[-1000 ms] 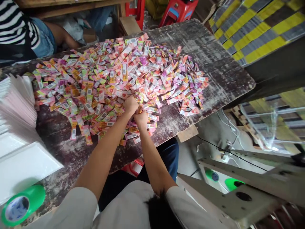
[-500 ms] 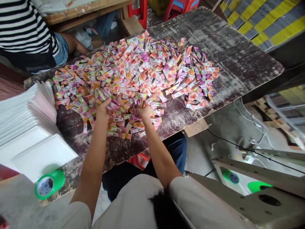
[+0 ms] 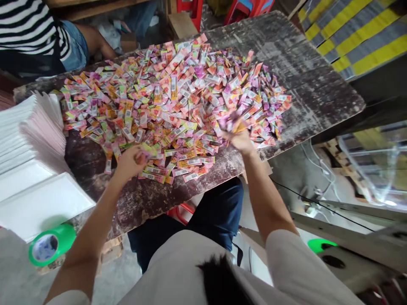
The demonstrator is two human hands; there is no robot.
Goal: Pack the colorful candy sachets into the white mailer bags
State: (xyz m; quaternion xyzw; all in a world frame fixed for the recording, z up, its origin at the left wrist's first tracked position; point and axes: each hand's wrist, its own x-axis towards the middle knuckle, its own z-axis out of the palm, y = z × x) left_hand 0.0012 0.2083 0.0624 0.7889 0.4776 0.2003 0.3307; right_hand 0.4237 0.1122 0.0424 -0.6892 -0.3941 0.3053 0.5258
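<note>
A wide heap of small stick packets point(image 3: 173, 91), pink, orange, yellow and purple with barcodes, covers much of the worn dark table point(image 3: 321, 80). At the heap's near left edge, my left hand point(image 3: 129, 162) is closed around a few pink and yellow-green packets, partly hidden by the fingers. My right hand point(image 3: 242, 140) grips a small bunch of purple and orange packets just above the heap's near right side; this bunch is blurred by motion. Between the two hands, several packets lie loose near the table's front edge.
White padded envelopes point(image 3: 47, 195) are stacked at the left, with a roll of green tape point(image 3: 52, 245) in front. Across the table sits a person in a striped shirt point(image 3: 28, 29). Yellow-and-grey boxes point(image 3: 359, 34) stand at the far right. Metal framing point(image 3: 359, 241) is low right.
My hands have moved apart: the right one went rightward with its packets, the left one slightly left and toward me. The camera view has shifted a little.
</note>
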